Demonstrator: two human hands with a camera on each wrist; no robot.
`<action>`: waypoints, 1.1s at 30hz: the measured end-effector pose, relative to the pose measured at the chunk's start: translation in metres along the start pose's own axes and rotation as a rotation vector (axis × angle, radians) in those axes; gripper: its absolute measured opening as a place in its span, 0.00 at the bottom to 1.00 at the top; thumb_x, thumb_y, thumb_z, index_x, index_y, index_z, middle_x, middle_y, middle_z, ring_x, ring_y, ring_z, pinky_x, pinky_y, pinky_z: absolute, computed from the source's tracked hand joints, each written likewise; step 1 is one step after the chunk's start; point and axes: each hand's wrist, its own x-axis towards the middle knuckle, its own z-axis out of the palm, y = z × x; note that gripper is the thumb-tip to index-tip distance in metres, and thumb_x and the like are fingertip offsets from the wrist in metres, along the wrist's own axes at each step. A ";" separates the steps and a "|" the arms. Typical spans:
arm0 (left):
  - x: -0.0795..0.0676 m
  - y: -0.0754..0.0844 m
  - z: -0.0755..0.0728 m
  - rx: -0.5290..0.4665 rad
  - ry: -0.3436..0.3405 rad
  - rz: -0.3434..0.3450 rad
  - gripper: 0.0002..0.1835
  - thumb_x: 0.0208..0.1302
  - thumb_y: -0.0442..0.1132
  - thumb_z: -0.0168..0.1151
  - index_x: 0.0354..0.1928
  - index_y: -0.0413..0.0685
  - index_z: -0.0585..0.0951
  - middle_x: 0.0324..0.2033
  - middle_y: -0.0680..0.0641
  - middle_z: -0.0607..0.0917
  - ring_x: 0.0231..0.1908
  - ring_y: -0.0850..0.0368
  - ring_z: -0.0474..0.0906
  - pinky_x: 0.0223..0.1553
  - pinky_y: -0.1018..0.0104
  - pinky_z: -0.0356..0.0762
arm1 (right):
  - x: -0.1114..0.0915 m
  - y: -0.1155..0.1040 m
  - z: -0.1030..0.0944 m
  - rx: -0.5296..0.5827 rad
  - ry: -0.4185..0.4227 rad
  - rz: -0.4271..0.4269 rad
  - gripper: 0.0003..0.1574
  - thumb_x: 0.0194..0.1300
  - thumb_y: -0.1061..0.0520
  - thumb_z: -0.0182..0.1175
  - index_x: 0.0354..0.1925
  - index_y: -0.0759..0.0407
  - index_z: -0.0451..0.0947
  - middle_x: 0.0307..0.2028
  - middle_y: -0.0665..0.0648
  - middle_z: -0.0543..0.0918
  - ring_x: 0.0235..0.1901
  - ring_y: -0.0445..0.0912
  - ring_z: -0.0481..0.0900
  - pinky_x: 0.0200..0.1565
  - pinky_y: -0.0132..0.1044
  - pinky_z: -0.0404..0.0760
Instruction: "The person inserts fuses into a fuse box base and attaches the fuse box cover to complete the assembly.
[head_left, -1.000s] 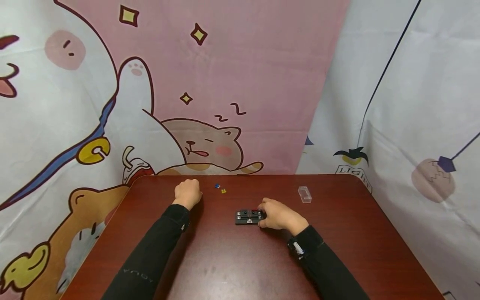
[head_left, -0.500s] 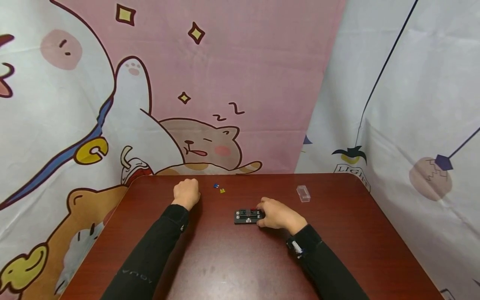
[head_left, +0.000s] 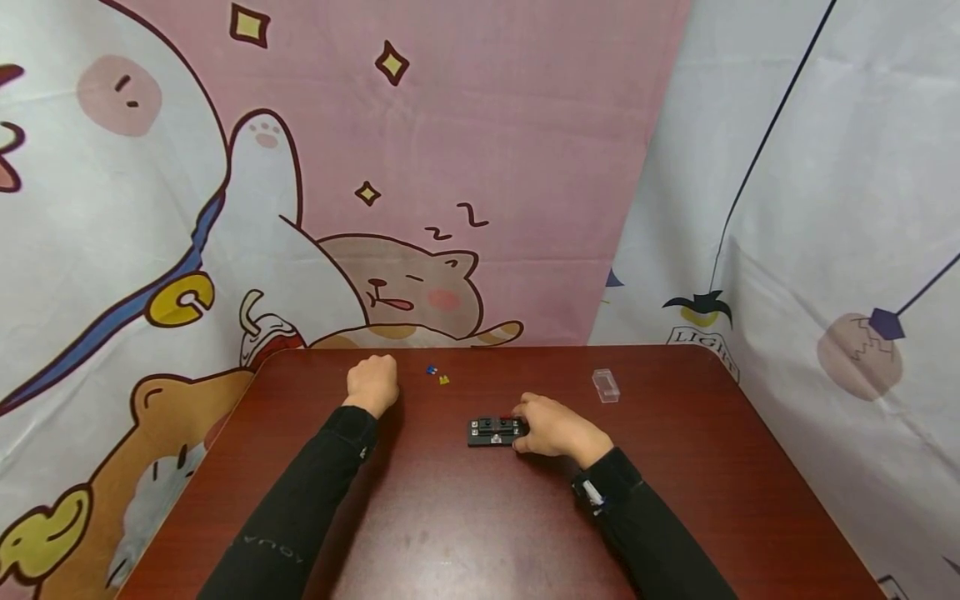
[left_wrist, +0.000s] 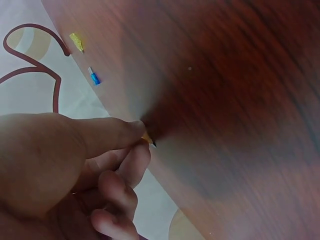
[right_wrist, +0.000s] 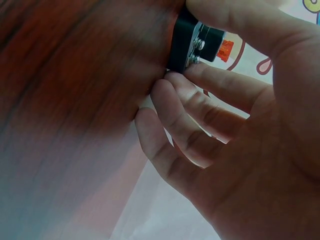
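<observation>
My left hand [head_left: 372,384] is over the far left part of the table. Between thumb and index finger it pinches a small orange-yellow blade fuse [left_wrist: 147,137], mostly covered by the fingertips. To its right in the head view lie a blue blade fuse [head_left: 431,370] and a yellow blade fuse [head_left: 444,380], close together. A black fuse block [head_left: 491,431] with metal screw terminals lies flat near the middle. My right hand [head_left: 553,427] grips its right end between thumb and fingers. A red-orange fuse [right_wrist: 224,50] sits up on the block near that end.
A small clear plastic box [head_left: 606,386] stands at the back right of the brown table [head_left: 480,517]. Behind the table's far edge hangs a printed cartoon cloth [head_left: 525,167].
</observation>
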 end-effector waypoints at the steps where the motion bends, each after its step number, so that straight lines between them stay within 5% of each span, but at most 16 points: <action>1: 0.000 0.000 0.000 0.000 -0.001 0.004 0.12 0.73 0.33 0.65 0.51 0.35 0.90 0.48 0.31 0.92 0.44 0.33 0.90 0.44 0.35 0.89 | 0.000 0.000 0.000 0.002 0.001 0.002 0.31 0.64 0.48 0.79 0.62 0.58 0.87 0.49 0.51 0.82 0.43 0.44 0.77 0.53 0.44 0.81; 24: -0.007 -0.010 0.003 0.025 0.107 0.090 0.09 0.73 0.37 0.68 0.38 0.38 0.90 0.38 0.34 0.92 0.35 0.36 0.90 0.36 0.39 0.88 | 0.001 -0.002 0.004 0.001 -0.005 0.009 0.33 0.64 0.47 0.79 0.63 0.58 0.87 0.49 0.51 0.82 0.43 0.44 0.78 0.54 0.45 0.82; 33: -0.024 0.017 0.003 0.011 0.305 0.293 0.09 0.75 0.39 0.71 0.36 0.42 0.90 0.33 0.42 0.89 0.34 0.39 0.90 0.32 0.44 0.89 | -0.002 -0.001 0.000 0.007 -0.002 0.002 0.32 0.65 0.48 0.79 0.63 0.59 0.87 0.50 0.52 0.82 0.44 0.45 0.78 0.54 0.46 0.82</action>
